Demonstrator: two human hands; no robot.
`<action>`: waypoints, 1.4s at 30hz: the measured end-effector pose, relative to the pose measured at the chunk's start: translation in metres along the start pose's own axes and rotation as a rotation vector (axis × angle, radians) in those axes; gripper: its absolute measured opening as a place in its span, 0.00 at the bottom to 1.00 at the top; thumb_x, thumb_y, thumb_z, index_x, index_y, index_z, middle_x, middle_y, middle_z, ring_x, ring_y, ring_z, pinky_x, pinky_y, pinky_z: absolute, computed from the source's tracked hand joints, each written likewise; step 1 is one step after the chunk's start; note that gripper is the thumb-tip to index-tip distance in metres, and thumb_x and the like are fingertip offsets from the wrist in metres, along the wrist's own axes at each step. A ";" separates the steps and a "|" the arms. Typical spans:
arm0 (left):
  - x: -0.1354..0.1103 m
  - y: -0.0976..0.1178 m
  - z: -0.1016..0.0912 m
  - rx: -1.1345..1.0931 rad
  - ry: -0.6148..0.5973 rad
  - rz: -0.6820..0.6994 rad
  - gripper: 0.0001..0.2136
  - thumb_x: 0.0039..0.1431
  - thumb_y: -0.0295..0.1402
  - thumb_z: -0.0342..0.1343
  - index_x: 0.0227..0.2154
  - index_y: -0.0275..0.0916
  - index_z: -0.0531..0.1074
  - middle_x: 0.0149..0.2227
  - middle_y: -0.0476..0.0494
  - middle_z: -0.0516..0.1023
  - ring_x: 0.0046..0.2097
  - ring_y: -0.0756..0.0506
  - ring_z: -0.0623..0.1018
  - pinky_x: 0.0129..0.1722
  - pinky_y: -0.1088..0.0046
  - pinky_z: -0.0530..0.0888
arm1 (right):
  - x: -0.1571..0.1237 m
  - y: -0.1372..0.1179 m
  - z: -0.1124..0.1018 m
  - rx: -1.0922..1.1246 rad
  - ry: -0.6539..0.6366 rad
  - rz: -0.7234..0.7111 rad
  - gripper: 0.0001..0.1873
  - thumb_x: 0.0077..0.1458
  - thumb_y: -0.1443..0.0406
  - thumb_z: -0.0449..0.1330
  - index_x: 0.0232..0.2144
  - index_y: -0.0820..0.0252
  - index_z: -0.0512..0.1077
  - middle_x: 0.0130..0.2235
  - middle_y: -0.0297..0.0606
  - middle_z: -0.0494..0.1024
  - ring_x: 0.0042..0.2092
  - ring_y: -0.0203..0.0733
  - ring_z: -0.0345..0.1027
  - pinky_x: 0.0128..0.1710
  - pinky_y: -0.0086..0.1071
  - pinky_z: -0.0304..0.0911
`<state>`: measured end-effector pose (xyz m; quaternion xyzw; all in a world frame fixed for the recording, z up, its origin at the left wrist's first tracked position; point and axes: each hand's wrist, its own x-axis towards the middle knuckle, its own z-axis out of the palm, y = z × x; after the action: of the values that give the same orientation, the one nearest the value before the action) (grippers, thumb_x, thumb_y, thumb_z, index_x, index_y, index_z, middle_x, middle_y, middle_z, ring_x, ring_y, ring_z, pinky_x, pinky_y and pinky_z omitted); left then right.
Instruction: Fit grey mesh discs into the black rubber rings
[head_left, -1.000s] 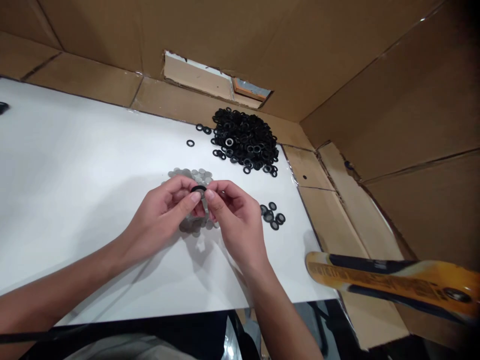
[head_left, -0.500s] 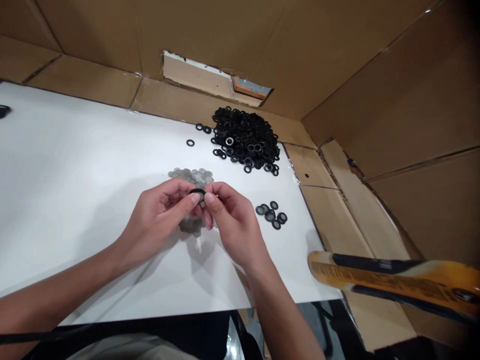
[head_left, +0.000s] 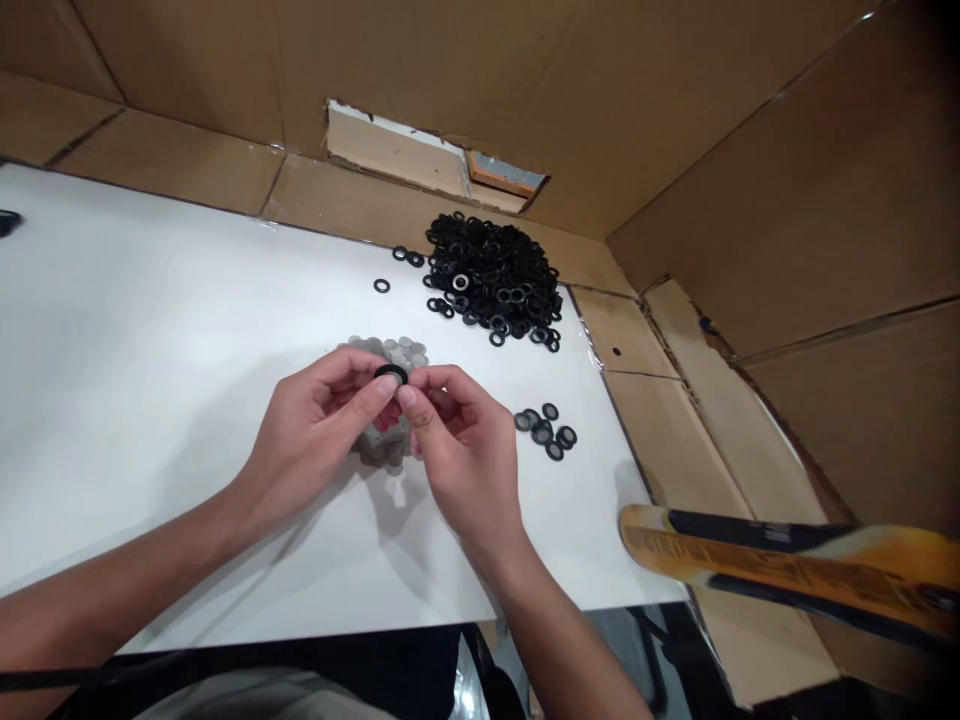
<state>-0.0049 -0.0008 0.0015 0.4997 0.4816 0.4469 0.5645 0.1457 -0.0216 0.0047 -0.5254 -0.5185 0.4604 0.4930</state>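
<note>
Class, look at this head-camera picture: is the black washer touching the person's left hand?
Touching. The head view plainly shows the black washer pressed against the thumb tip of the left hand, with no gap between them.

Brown cardboard walls enclose work area at back and right, creased, seams running along corners. Rectangular cut-out low in back wall, torn edges, orange-edged strip at right end. Glossy white panel lies flat, back edge against cardboard. Flattened cardboard sheets beside panel on right, seams and folds showing. Dark gap below front edge, thin dark metal frame visible. Light soft, even; faint shadows on panel.
</note>
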 end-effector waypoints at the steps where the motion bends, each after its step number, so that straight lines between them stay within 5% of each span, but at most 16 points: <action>1: 0.000 0.000 0.000 0.012 -0.013 -0.009 0.08 0.66 0.40 0.64 0.34 0.41 0.78 0.30 0.51 0.78 0.33 0.49 0.77 0.33 0.75 0.75 | 0.000 -0.001 0.000 0.005 0.010 -0.004 0.08 0.65 0.59 0.65 0.35 0.55 0.74 0.30 0.31 0.76 0.28 0.36 0.69 0.29 0.33 0.66; 12: 0.002 -0.006 -0.003 0.127 -0.042 -0.035 0.09 0.65 0.42 0.64 0.35 0.42 0.80 0.33 0.49 0.81 0.36 0.46 0.79 0.37 0.71 0.76 | 0.006 0.005 -0.007 -0.024 0.009 0.056 0.09 0.61 0.58 0.68 0.35 0.56 0.77 0.31 0.34 0.77 0.29 0.37 0.68 0.29 0.32 0.65; 19: 0.002 -0.010 -0.010 0.378 -0.049 0.161 0.05 0.67 0.40 0.62 0.38 0.47 0.80 0.37 0.50 0.84 0.39 0.44 0.82 0.37 0.70 0.75 | 0.010 -0.002 -0.011 -0.031 0.068 0.188 0.08 0.53 0.60 0.73 0.29 0.57 0.79 0.24 0.31 0.76 0.22 0.35 0.63 0.24 0.32 0.63; 29: -0.004 -0.006 -0.002 0.301 -0.110 0.248 0.07 0.71 0.35 0.57 0.35 0.43 0.74 0.30 0.54 0.82 0.33 0.50 0.80 0.36 0.75 0.74 | 0.003 0.003 -0.004 0.046 -0.022 -0.026 0.08 0.65 0.62 0.64 0.33 0.56 0.70 0.31 0.31 0.72 0.25 0.33 0.68 0.27 0.30 0.66; 42: -0.005 -0.005 -0.001 0.182 -0.056 0.217 0.07 0.69 0.32 0.60 0.33 0.42 0.74 0.29 0.55 0.82 0.32 0.52 0.81 0.32 0.79 0.76 | -0.001 0.008 -0.002 -0.068 0.042 -0.193 0.08 0.68 0.63 0.62 0.35 0.56 0.71 0.37 0.31 0.71 0.28 0.31 0.70 0.28 0.29 0.66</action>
<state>-0.0062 -0.0063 -0.0026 0.6103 0.4474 0.4456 0.4784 0.1485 -0.0225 -0.0027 -0.4990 -0.5716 0.3818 0.5277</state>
